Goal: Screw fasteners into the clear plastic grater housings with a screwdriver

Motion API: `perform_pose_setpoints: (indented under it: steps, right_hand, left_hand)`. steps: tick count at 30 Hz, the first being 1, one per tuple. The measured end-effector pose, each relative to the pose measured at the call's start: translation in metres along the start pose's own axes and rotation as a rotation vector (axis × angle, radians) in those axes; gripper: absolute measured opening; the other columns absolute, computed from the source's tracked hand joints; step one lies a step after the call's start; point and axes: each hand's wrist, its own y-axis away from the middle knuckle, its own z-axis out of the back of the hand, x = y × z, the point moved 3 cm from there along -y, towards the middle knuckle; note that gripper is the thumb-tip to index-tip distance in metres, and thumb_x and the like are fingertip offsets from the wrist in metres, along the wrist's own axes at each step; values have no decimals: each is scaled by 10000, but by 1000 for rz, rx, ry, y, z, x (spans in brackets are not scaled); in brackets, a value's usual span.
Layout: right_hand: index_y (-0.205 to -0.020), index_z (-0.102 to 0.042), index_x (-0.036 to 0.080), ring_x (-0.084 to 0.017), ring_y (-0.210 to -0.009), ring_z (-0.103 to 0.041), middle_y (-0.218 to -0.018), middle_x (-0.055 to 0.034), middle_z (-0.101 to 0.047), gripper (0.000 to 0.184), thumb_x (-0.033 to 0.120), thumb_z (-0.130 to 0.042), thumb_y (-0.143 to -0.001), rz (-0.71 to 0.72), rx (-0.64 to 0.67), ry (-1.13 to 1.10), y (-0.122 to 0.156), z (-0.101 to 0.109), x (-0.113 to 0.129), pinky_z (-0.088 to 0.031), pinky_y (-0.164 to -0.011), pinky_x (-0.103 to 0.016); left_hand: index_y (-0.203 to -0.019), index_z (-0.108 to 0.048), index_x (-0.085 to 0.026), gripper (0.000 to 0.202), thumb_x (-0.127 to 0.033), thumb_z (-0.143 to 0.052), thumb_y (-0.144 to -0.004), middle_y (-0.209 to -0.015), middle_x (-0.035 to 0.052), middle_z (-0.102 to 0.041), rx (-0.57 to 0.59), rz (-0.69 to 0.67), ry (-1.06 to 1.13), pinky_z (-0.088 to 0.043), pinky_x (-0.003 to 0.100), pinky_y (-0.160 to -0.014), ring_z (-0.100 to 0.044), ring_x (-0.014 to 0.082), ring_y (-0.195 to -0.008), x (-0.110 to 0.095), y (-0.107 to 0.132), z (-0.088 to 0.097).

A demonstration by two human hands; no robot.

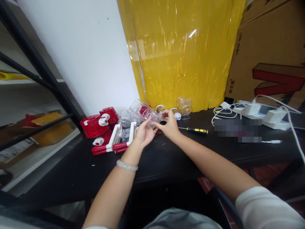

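Both my hands meet over the black table (166, 159) and grip one small clear plastic part (153, 120). My left hand (145, 132), with a pale bangle on its wrist, cups the part from below, fingers curled. My right hand (169, 126) pinches it from the right side. Just beyond the hands lie several clear plastic cups (140, 109) and red lids (94, 125). White and red crank handles (114, 143) rest left of my left hand.
A yellow-and-black screwdriver (196, 130) lies right of my right hand. White chargers and cables (257, 111) sit at the right. A yellow plastic sheet (181, 54) hangs behind, a cardboard box (269, 57) stands right, and a black shelf frame (40, 70) stands left.
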Motion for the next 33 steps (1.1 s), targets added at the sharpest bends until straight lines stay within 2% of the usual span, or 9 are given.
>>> perform_pose_setpoints:
  steps: [3, 7, 11, 13, 18, 23, 28, 33]
  right_hand:
    - [-932, -574, 238, -207, -844, -633, -906, -17, -618, 468, 490, -886, -692, -160, -3, -173, -6, 2, -1, -590, -771, -370]
    - [-834, -627, 227, -178, -815, -658, -824, 8, -668, 434, 476, -923, -637, -350, 14, -388, -11, 3, 1, -599, -848, -366]
    - [-816, -633, 225, -150, -782, -689, -792, 32, -674, 415, 499, -902, -660, -460, 42, -498, -12, -1, -1, -629, -822, -336]
    - [-801, -634, 219, -131, -748, -693, -755, 44, -668, 385, 467, -901, -678, -504, 54, -528, -12, -2, -2, -637, -808, -314]
    - [-788, -645, 192, -107, -695, -707, -724, 34, -686, 311, 309, -921, -701, -614, 108, -578, -9, -4, -3, -645, -763, -266]
    - [-769, -656, 170, -109, -682, -723, -703, 23, -698, 308, 206, -945, -672, -686, 184, -602, -3, -7, 1, -654, -739, -251]
    - [-742, -638, 174, -107, -622, -718, -654, 33, -704, 356, 276, -969, -660, -680, 230, -583, 0, -11, 2, -658, -696, -244]
    - [-777, -569, 209, -129, -602, -735, -611, 43, -720, 458, 366, -977, -641, -634, 219, -541, 3, -17, 5, -648, -643, -251]
  left_hand:
    - [-1050, -735, -178, 174, -229, -579, -994, -986, 38, -805, -26, 11, 21, -561, 293, -872, -737, 147, -893, -2, 0, 3]
    - [-1033, -731, -211, 138, -293, -654, -954, -989, 19, -802, -40, 13, 19, -542, 324, -895, -731, 158, -928, -4, 1, 5]
    - [-1007, -735, -215, 133, -253, -726, -880, -984, 17, -796, -34, -59, 14, -514, 332, -949, -722, 164, -948, -5, 2, 4]
    - [-998, -736, -216, 134, -254, -741, -870, -984, 16, -792, -48, -77, 8, -501, 335, -970, -717, 167, -965, -4, 2, 4]
    - [-1004, -736, -229, 219, -423, -748, -904, -973, 14, -780, -106, -97, -24, -492, 330, -960, -705, 180, -1010, 1, -1, 5]
    - [-972, -732, -210, 232, -421, -773, -885, -908, -3, -766, -79, -163, -33, -508, 273, -830, -695, 147, -871, 1, -1, 2]
    - [-976, -732, -192, 285, -471, -723, -914, -878, 20, -758, -40, -152, -20, -510, 258, -706, -687, 156, -798, 1, 0, 1]
    - [-969, -730, -169, 373, -530, -637, -959, -854, 51, -735, 62, -163, -25, -468, 268, -618, -653, 163, -722, 1, 2, -6]
